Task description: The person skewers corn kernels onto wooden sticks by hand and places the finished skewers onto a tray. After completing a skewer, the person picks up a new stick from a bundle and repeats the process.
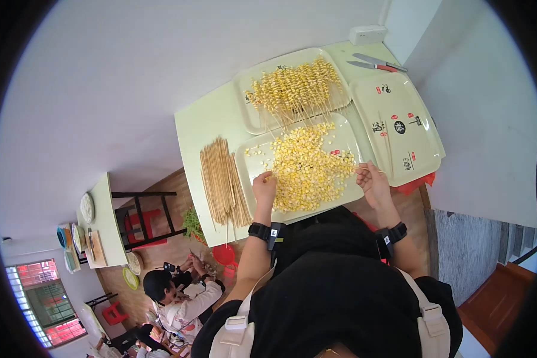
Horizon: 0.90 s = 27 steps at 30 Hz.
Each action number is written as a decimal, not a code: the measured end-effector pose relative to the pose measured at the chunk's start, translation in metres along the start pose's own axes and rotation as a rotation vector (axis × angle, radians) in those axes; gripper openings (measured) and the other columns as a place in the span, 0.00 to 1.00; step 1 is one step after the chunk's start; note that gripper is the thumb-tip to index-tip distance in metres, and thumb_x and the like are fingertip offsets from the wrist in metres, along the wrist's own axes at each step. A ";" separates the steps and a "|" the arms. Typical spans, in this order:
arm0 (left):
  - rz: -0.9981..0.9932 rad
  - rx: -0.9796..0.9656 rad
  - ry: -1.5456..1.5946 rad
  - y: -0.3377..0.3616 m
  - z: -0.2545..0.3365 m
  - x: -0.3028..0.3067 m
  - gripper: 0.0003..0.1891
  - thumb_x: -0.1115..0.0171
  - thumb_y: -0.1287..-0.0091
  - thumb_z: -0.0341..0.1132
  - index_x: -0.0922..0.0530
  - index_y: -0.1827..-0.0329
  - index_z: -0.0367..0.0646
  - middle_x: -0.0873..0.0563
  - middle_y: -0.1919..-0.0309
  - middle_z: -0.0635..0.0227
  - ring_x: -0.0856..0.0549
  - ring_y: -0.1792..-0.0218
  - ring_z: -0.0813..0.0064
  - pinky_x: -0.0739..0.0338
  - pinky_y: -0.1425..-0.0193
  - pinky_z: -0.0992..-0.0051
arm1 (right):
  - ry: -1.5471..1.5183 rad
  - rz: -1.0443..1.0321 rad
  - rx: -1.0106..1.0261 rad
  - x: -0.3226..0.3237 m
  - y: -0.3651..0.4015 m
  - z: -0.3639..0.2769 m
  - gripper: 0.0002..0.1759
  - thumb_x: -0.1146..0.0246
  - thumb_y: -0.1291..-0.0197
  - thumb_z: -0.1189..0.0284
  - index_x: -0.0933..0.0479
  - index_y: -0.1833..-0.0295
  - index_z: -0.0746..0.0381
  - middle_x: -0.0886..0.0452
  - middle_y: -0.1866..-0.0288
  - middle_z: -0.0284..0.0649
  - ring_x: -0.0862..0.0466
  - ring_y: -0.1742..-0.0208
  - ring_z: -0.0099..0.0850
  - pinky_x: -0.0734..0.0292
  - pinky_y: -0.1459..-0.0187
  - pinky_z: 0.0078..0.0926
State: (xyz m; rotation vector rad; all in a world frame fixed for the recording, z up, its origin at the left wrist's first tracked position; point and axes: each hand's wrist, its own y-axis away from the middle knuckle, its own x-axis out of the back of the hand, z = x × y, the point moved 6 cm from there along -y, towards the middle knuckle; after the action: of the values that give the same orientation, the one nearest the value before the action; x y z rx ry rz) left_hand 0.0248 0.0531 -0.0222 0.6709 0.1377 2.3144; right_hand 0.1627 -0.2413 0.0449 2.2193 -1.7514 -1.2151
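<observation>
A cream tray (242, 167) in front of me carries a heap of loose yellow corn kernels (307, 173). My right hand (371, 182) grips a thin bamboo skewer (380, 171) at the tray's right edge. On the left edge of the kernels, my left hand (264, 188) has its fingers pinched together; what they hold, if anything, is too small to make out. Behind the heap, a second cream tray (243, 98) bears several skewers threaded with corn kernels (295, 86). Left of the near tray lies a large bundle of bare bamboo skewers (221, 179).
A third tray (370, 104) with printed characters stands at the right, with a single skewer on it. Two knives (376, 62) lie at the table's far right corner. A co-worker (179, 298) sits to the left on the floor side, near a red basin (225, 255).
</observation>
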 end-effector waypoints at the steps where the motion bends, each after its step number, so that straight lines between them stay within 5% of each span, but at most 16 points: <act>1: 0.080 -0.161 -0.187 0.001 0.007 0.000 0.10 0.38 0.53 0.31 0.21 0.66 0.42 0.22 0.69 0.63 0.24 0.65 0.69 0.30 0.61 0.72 | -0.007 0.011 -0.006 0.002 0.000 0.001 0.16 0.49 0.40 0.64 0.28 0.62 0.68 0.24 0.73 0.38 0.25 0.74 0.24 0.27 0.69 0.19; 7: 0.127 -0.454 -0.397 0.004 0.034 -0.023 0.07 0.39 0.54 0.29 0.20 0.70 0.44 0.24 0.68 0.60 0.27 0.63 0.60 0.32 0.56 0.67 | -0.002 0.064 -0.017 0.010 0.005 0.002 0.16 0.49 0.40 0.64 0.28 0.62 0.68 0.24 0.73 0.39 0.26 0.73 0.24 0.27 0.69 0.19; 20: -0.109 -0.523 -0.430 -0.008 0.034 -0.039 0.04 0.40 0.55 0.27 0.24 0.75 0.41 0.24 0.78 0.61 0.25 0.70 0.59 0.31 0.60 0.65 | -0.010 0.099 0.000 0.021 0.008 0.004 0.15 0.49 0.40 0.65 0.28 0.63 0.68 0.24 0.74 0.39 0.25 0.75 0.25 0.27 0.70 0.19; 23: -0.091 -0.485 -0.463 -0.002 0.040 -0.034 0.06 0.39 0.54 0.28 0.25 0.73 0.40 0.22 0.77 0.62 0.23 0.70 0.65 0.30 0.64 0.69 | -0.011 0.075 -0.001 0.016 0.005 0.007 0.15 0.49 0.40 0.65 0.28 0.63 0.68 0.24 0.74 0.39 0.25 0.74 0.25 0.27 0.70 0.20; 25: -0.143 -0.095 -0.082 -0.003 0.027 -0.027 0.06 0.38 0.50 0.30 0.25 0.70 0.40 0.20 0.76 0.65 0.22 0.68 0.75 0.29 0.68 0.76 | 0.015 0.043 0.012 0.010 0.005 0.006 0.15 0.50 0.39 0.65 0.28 0.63 0.68 0.24 0.74 0.40 0.25 0.75 0.25 0.27 0.70 0.20; 26: -0.142 -0.096 -0.082 -0.001 0.032 -0.023 0.06 0.38 0.50 0.30 0.25 0.70 0.40 0.20 0.76 0.65 0.22 0.68 0.75 0.29 0.68 0.76 | 0.015 0.042 0.013 0.007 0.005 0.005 0.15 0.50 0.39 0.65 0.28 0.63 0.68 0.24 0.74 0.40 0.25 0.75 0.25 0.27 0.70 0.20; 27: -0.255 0.086 0.237 0.001 0.028 -0.024 0.07 0.40 0.46 0.30 0.25 0.65 0.39 0.20 0.73 0.68 0.23 0.68 0.78 0.28 0.67 0.79 | 0.060 0.011 0.023 0.001 0.005 0.003 0.16 0.50 0.39 0.64 0.28 0.63 0.68 0.24 0.74 0.40 0.25 0.75 0.25 0.27 0.70 0.20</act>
State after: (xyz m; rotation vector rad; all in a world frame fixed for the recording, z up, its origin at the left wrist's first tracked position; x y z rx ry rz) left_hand 0.0532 0.0333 -0.0078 0.3926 0.4096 2.1420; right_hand 0.1564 -0.2424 0.0449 2.2309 -1.7615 -1.1194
